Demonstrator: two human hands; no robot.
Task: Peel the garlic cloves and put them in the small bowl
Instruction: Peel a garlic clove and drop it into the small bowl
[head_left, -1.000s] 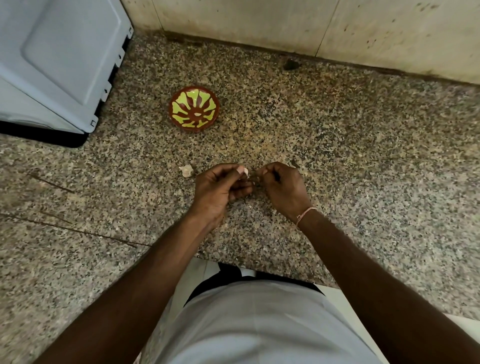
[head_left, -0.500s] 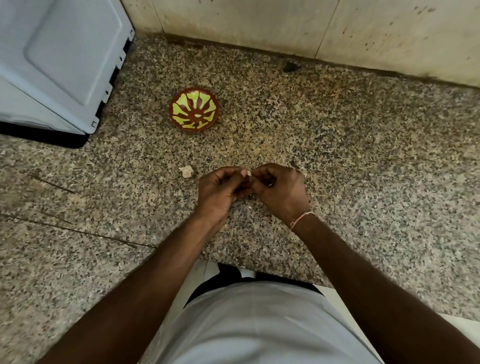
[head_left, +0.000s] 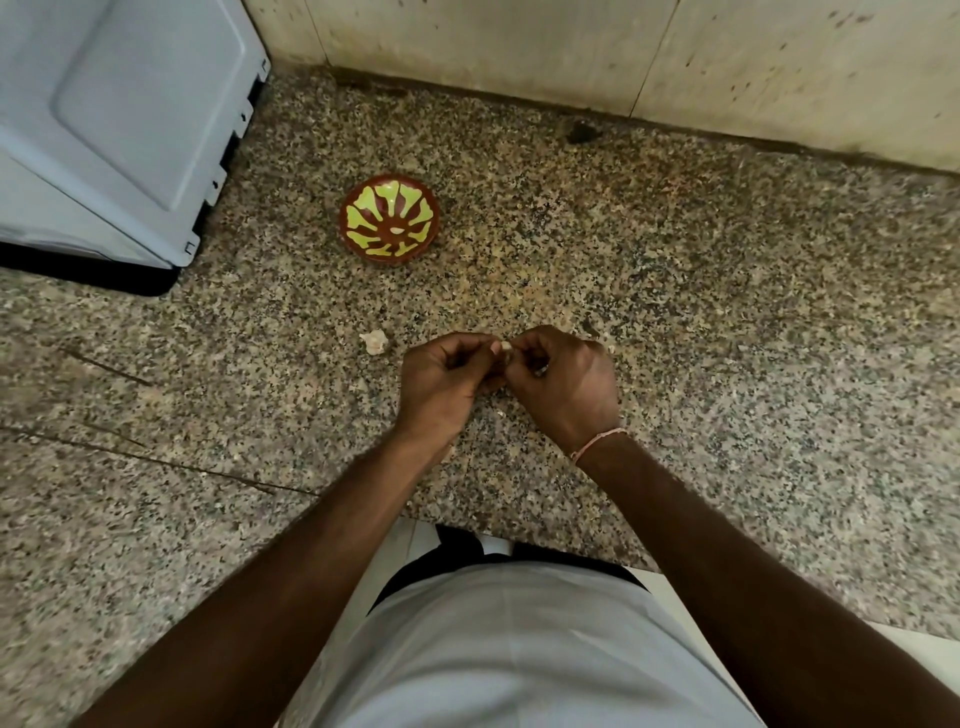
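A pale garlic clove (head_left: 504, 347) is pinched between the fingertips of both hands, just above the speckled granite counter (head_left: 727, 338). My left hand (head_left: 447, 382) grips it from the left and my right hand (head_left: 563, 387) meets it from the right; most of the clove is hidden by fingers. A small brown bowl (head_left: 389, 219) with a yellow-green petal pattern sits farther back and to the left, with one small pale piece at its centre. A loose garlic piece (head_left: 375, 341) lies on the counter left of my left hand.
A light blue-grey appliance (head_left: 114, 119) stands at the back left. A stained tiled wall (head_left: 623, 67) runs along the back. A dark spot (head_left: 582, 132) marks the counter near the wall. The counter's front edge is at my waist.
My right hand has closed in on my left until the fingertips meet on the clove. Both hands stay in the same spot on the counter.
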